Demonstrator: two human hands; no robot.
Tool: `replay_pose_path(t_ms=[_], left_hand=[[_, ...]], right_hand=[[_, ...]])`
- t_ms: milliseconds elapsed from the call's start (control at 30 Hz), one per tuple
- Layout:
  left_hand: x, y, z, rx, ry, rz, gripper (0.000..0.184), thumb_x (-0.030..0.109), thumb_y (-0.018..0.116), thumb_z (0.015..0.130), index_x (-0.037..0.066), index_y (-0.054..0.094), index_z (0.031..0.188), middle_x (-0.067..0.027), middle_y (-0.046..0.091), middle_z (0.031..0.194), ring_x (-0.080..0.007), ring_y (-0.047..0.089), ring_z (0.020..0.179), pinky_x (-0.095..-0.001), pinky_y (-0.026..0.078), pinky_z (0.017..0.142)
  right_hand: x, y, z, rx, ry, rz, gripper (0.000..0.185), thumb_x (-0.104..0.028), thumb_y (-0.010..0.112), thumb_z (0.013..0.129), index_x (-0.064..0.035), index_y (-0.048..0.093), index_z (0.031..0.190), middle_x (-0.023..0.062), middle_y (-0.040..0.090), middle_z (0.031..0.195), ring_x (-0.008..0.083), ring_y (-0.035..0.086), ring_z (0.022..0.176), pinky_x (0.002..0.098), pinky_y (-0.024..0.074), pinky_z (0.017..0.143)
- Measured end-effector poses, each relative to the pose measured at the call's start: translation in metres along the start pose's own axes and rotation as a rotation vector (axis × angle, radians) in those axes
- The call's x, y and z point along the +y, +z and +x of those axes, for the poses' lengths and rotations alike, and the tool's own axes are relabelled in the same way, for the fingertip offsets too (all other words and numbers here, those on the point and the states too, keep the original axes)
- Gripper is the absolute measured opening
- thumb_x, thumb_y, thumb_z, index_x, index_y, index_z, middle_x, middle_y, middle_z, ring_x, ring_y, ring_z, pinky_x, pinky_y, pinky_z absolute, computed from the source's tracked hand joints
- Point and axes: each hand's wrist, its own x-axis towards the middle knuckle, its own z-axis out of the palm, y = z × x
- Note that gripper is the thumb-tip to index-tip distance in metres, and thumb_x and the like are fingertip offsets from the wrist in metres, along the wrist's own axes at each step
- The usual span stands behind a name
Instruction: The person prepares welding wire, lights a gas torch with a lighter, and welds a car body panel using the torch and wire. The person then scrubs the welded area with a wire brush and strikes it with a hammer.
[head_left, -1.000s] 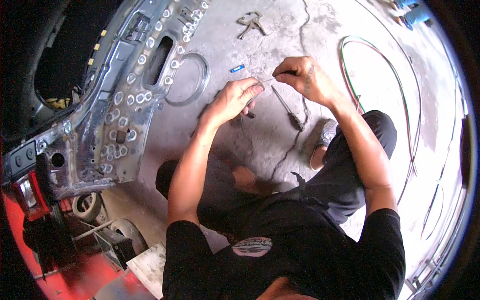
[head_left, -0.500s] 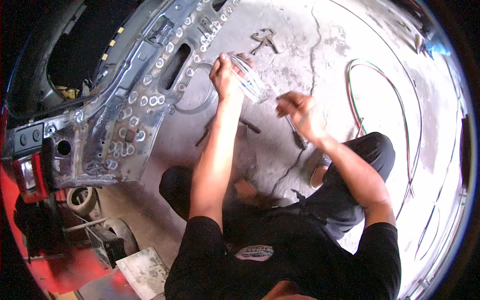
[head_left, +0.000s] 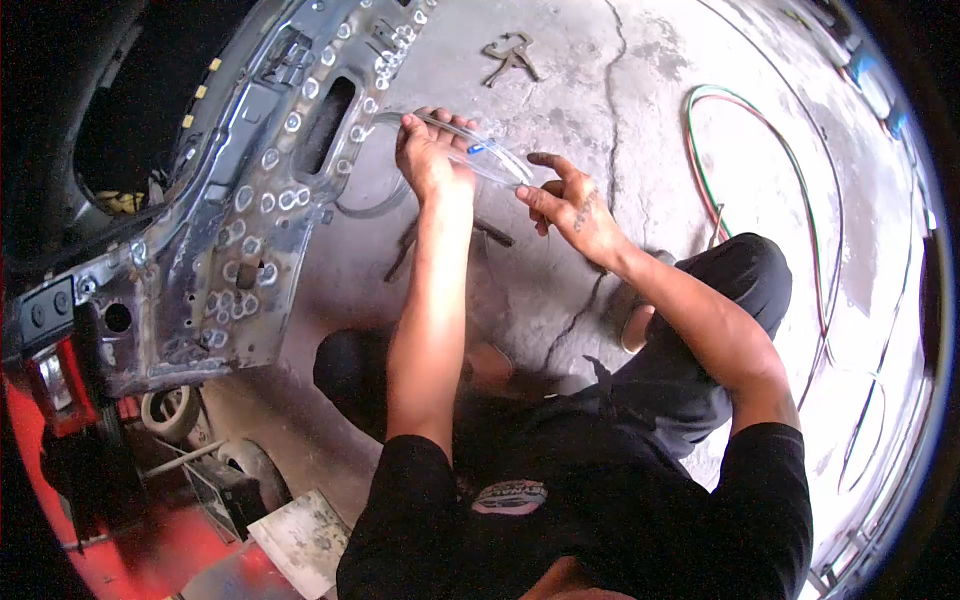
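Note:
My left hand (head_left: pixel 437 155) holds a looped bundle of clear, thin tubing (head_left: pixel 497 153), its fingers curled at the bundle's left end. A small blue piece (head_left: pixel 476 149) shows among the loops. At the right end of the bundle, my right hand (head_left: pixel 580 212) has its thumb and fingertips closed about the strands, the forefinger reaching over the top. Below my left forearm, dark metal bars of a tool (head_left: pixel 492 233) lie on the floor, partly hidden by the arm. A grey loop of line (head_left: pixel 372 210) hangs or lies behind the left wrist.
A bare metal car body panel (head_left: pixel 250 230) with many round weld marks stands close on the left. A locking clamp (head_left: pixel 511 58) lies on the cracked concrete ahead. Red and green hoses (head_left: pixel 690 125) run along the right. Tape rolls (head_left: pixel 170 412) and a board (head_left: pixel 300 540) are lower left.
My right hand has moved left and up to the tubing bundle, from which it was apart. The bundle now stretches flatter between both hands. The view has shifted slightly.

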Motion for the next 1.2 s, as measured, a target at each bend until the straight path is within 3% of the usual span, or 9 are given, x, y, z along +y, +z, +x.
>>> replay_pose_path(t_ms=[333, 467, 567, 600, 633, 700, 900, 1100, 1200], left_hand=[[-0.003, -0.024, -0.021, -0.010, -0.056, -0.159, 0.034, 0.035, 0.041, 0.104, 0.003, 0.052, 0.108, -0.0129, 0.056, 0.106, -0.0312, 0.056, 0.102, -0.0508, 0.045, 0.099], [0.021, -0.040, -0.016, -0.148, 0.503, 0.585, 0.036, 0.024, 0.059, 0.097, -0.001, 0.055, 0.123, -0.0164, 0.060, 0.119, -0.0265, 0.058, 0.110, -0.0377, 0.045, 0.099], [0.046, -0.031, -0.031, -0.607, 0.523, 1.226, 0.051, 0.026, 0.069, 0.091, -0.003, 0.053, 0.130, -0.0174, 0.059, 0.127, -0.0255, 0.053, 0.123, -0.0360, 0.040, 0.104], [0.044, -0.032, -0.029, -0.851, 0.253, 1.297, 0.061, 0.029, 0.074, 0.086, -0.003, 0.052, 0.132, -0.0197, 0.059, 0.129, -0.0242, 0.052, 0.126, -0.0353, 0.040, 0.105], [0.045, -0.021, -0.042, -0.996, 0.018, 1.353, 0.059, 0.028, 0.074, 0.086, -0.002, 0.053, 0.132, -0.0199, 0.061, 0.127, -0.0240, 0.057, 0.122, -0.0351, 0.043, 0.101], [0.023, -0.028, -0.044, -1.246, 0.018, 1.233, 0.051, 0.027, 0.071, 0.089, 0.000, 0.055, 0.129, -0.0151, 0.069, 0.104, -0.0212, 0.066, 0.099, -0.0331, 0.051, 0.085], [0.006, -0.035, -0.049, -1.028, -0.277, 1.078, 0.029, 0.028, 0.060, 0.098, 0.001, 0.062, 0.108, -0.0021, 0.056, 0.063, -0.0091, 0.053, 0.056, -0.0274, 0.044, 0.052], [0.015, -0.029, -0.039, -0.898, -0.188, 1.092, 0.033, 0.031, 0.053, 0.102, 0.000, 0.062, 0.096, -0.0019, 0.056, 0.064, -0.0100, 0.052, 0.052, -0.0282, 0.044, 0.049], [0.014, -0.032, -0.024, -0.791, -0.061, 0.893, 0.038, 0.033, 0.049, 0.103, -0.001, 0.063, 0.095, -0.0060, 0.064, 0.073, -0.0116, 0.059, 0.056, -0.0264, 0.048, 0.052]], right_hand=[[0.012, -0.011, 0.008, -0.066, -0.117, -0.111, 0.029, -0.016, 0.065, 0.093, 0.0052, 0.068, 0.113, 0.0094, 0.069, 0.083, 0.0105, 0.060, 0.061, 0.0270, 0.0502, 0.058], [-0.016, -0.023, 0.010, -0.032, -0.229, -0.396, 0.027, -0.012, 0.065, 0.090, 0.0029, 0.069, 0.112, 0.0143, 0.072, 0.090, 0.0191, 0.068, 0.073, 0.0331, 0.0536, 0.069], [-0.010, -0.026, 0.015, -0.113, -0.387, -0.595, 0.023, -0.011, 0.067, 0.087, -0.0007, 0.071, 0.108, 0.0184, 0.071, 0.097, 0.0312, 0.070, 0.089, 0.0388, 0.0539, 0.079], [-0.011, -0.024, 0.015, -0.159, -0.405, -0.633, 0.022, -0.011, 0.067, 0.087, -0.0009, 0.071, 0.106, 0.0184, 0.071, 0.097, 0.0321, 0.070, 0.088, 0.0390, 0.0540, 0.079], [-0.012, -0.024, 0.015, -0.202, -0.423, -0.673, 0.021, -0.010, 0.068, 0.086, -0.0010, 0.071, 0.105, 0.0185, 0.071, 0.096, 0.0330, 0.069, 0.088, 0.0392, 0.0541, 0.079], [0.001, -0.024, 0.020, -0.247, -0.537, -0.678, 0.021, -0.009, 0.069, 0.084, -0.0018, 0.070, 0.104, 0.0180, 0.070, 0.091, 0.0340, 0.069, 0.085, 0.0396, 0.0538, 0.077], [-0.044, -0.040, 0.015, -0.176, -0.222, -0.407, 0.028, -0.017, 0.068, 0.086, -0.0015, 0.065, 0.109, 0.0206, 0.069, 0.085, 0.0315, 0.070, 0.081, 0.0420, 0.0526, 0.074], [-0.032, -0.046, 0.026, -0.046, -0.437, -0.483, 0.021, -0.015, 0.063, 0.088, -0.0008, 0.071, 0.101, 0.0166, 0.072, 0.086, 0.0264, 0.070, 0.079, 0.0373, 0.0536, 0.074], [-0.047, -0.049, 0.023, 0.050, -0.195, -0.414, 0.022, -0.014, 0.058, 0.091, 0.0014, 0.070, 0.102, 0.0155, 0.071, 0.082, 0.0232, 0.070, 0.074, 0.0355, 0.0537, 0.071]])
